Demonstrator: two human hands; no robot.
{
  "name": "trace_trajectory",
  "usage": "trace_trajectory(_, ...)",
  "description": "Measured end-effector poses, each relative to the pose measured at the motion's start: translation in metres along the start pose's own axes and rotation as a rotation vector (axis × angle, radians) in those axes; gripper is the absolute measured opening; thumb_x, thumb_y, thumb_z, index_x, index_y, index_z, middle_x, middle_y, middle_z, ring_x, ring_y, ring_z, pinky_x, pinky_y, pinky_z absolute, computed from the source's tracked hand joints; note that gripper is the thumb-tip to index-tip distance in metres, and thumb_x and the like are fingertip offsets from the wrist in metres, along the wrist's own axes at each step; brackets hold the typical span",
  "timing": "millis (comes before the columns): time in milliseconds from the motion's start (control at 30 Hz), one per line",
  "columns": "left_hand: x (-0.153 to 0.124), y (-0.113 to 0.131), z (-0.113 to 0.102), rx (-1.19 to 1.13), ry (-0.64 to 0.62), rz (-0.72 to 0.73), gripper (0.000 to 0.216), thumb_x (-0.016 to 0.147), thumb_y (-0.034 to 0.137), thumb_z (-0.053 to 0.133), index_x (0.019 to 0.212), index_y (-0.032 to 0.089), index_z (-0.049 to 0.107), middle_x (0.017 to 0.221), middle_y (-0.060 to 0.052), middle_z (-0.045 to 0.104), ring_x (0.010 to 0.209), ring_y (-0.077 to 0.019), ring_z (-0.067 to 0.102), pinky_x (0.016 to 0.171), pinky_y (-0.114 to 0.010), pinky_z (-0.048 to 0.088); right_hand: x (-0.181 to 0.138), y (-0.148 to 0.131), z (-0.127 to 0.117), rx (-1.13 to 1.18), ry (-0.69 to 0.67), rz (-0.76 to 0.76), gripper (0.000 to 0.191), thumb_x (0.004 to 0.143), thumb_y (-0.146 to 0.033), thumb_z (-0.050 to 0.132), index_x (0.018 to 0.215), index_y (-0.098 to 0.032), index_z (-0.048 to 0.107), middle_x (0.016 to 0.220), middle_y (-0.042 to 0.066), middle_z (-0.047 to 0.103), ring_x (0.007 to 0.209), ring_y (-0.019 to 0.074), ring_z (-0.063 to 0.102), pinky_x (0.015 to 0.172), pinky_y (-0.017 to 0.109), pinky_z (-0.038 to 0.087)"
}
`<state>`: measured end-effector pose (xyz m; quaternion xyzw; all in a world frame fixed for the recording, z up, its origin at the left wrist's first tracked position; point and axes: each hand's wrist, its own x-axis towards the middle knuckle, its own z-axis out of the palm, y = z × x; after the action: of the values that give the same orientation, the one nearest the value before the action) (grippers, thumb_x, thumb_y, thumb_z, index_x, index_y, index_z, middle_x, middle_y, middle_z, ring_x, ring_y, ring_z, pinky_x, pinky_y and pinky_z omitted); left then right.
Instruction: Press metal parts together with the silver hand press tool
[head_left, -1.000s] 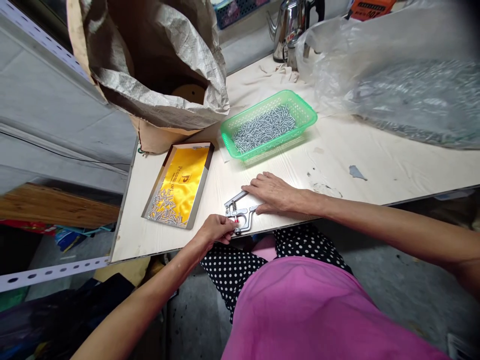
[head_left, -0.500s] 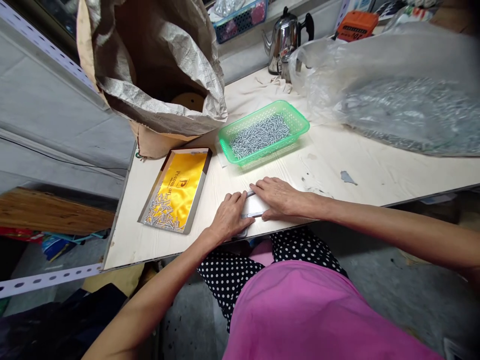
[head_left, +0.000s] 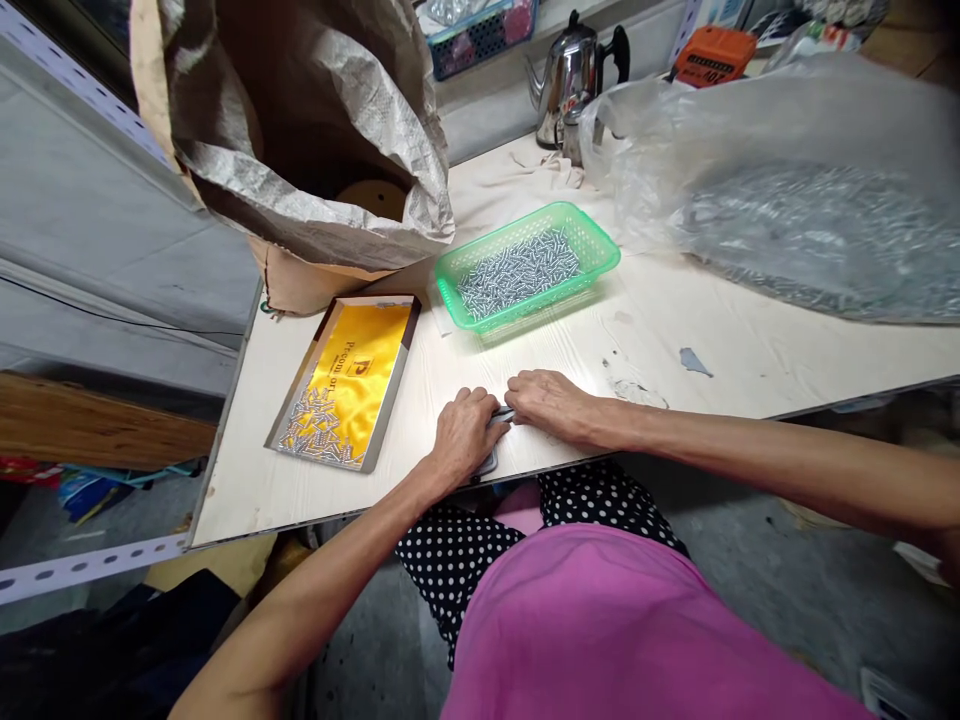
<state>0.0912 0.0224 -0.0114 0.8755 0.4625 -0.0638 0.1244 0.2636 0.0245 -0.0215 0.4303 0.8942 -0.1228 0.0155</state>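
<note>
Near the front edge of the table, my left hand [head_left: 465, 432] and my right hand [head_left: 553, 404] work close together. Between them is a thin flat grey piece [head_left: 505, 414], mostly hidden by my fingers, so its kind is unclear. The curled fingers of both hands pinch its two ends. A rounded grey corner [head_left: 489, 464] shows below my left hand, lying at the table edge. Left of my hands lies a shallow box [head_left: 384, 425] with a yellow cloth lining and many small metal pins in its lower left part.
A green plastic basket [head_left: 480, 325] of small metal pins stands behind my hands. A large open paper sack [head_left: 315, 240] rises at back left. A clear plastic bag [head_left: 810, 230] of metal parts fills the right side. A steel kettle [head_left: 574, 80] stands at the back.
My hands have curled their fingers inward and drawn closer together. The grey piece, which lay flat and wide between them, now shows only as a narrow strip. The view has shifted slightly.
</note>
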Motion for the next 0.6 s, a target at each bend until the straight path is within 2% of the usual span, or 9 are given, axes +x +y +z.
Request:
trace_trajectory(133, 0.0, -0.002, 0.0, 0.02, 0.027, -0.026, 0.023, 0.09, 0.037, 0.062, 0.103, 0.017, 0.064, 0.103, -0.009, 0.063, 0.1, -0.0262, 0.055, 0.081, -0.037, 0.048, 0.002, 0.007, 0.002, -0.014, 0.055, 0.019, 0.011, 0.09, -0.021, 0.06, 0.091, -0.014, 0.068, 0.095, 0.013, 0.066, 0.091, 0.0246, 0.057, 0.074, 0.033, 0.044)
trace_trajectory(233, -0.005, 0.0, 0.004, 0.02, 0.081, -0.097, 0.042, 0.086, 0.042, 0.066, 0.118, 0.015, 0.059, 0.11, -0.013, 0.062, 0.106, -0.0294, 0.055, 0.085, -0.04, 0.05, 0.006, 0.021, 0.0, 0.024, 0.069, -0.039, 0.035, 0.081, -0.036, 0.074, 0.104, -0.012, 0.067, 0.108, 0.016, 0.062, 0.098, 0.028, 0.055, 0.078, 0.035, 0.044)
trace_trajectory(300, -0.012, 0.007, 0.013, 0.004, 0.162, -0.121, 0.048, 0.088, 0.037, 0.064, 0.128, 0.013, 0.053, 0.122, -0.017, 0.059, 0.115, -0.0316, 0.054, 0.092, -0.044, 0.049, 0.008, 0.032, -0.001, 0.074, 0.073, -0.095, 0.041, 0.083, -0.04, 0.072, 0.111, -0.011, 0.065, 0.112, 0.016, 0.061, 0.1, 0.0273, 0.054, 0.081, 0.036, 0.044)
trace_trajectory(400, -0.026, 0.024, 0.034, -0.036, 0.286, -0.005, 0.051, 0.092, 0.029, 0.059, 0.138, 0.015, 0.043, 0.146, -0.019, 0.045, 0.137, -0.0341, 0.04, 0.107, -0.051, 0.04, 0.011, 0.043, 0.001, 0.099, 0.108, -0.091, 0.027, 0.095, -0.032, 0.056, 0.11, -0.013, 0.066, 0.107, 0.014, 0.064, 0.095, 0.0234, 0.056, 0.081, 0.034, 0.042)
trace_trajectory(467, -0.034, 0.036, 0.049, -0.081, 0.305, 0.072, 0.052, 0.094, 0.033, 0.055, 0.141, 0.016, 0.04, 0.152, -0.018, 0.04, 0.144, -0.034, 0.031, 0.113, -0.054, 0.034, 0.015, 0.046, 0.003, 0.059, 0.132, -0.035, 0.021, 0.095, -0.024, 0.052, 0.104, -0.013, 0.068, 0.103, 0.013, 0.065, 0.091, 0.0224, 0.056, 0.08, 0.033, 0.04)
trace_trajectory(600, -0.04, 0.05, 0.065, -0.184, 0.301, 0.081, 0.049, 0.099, 0.04, 0.046, 0.14, 0.015, 0.042, 0.148, -0.016, 0.048, 0.143, -0.0306, 0.036, 0.118, -0.055, 0.027, 0.034, 0.05, 0.0, -0.01, 0.149, 0.014, 0.017, 0.092, -0.017, 0.054, 0.094, -0.012, 0.071, 0.096, 0.012, 0.067, 0.092, 0.0227, 0.056, 0.078, 0.032, 0.036)
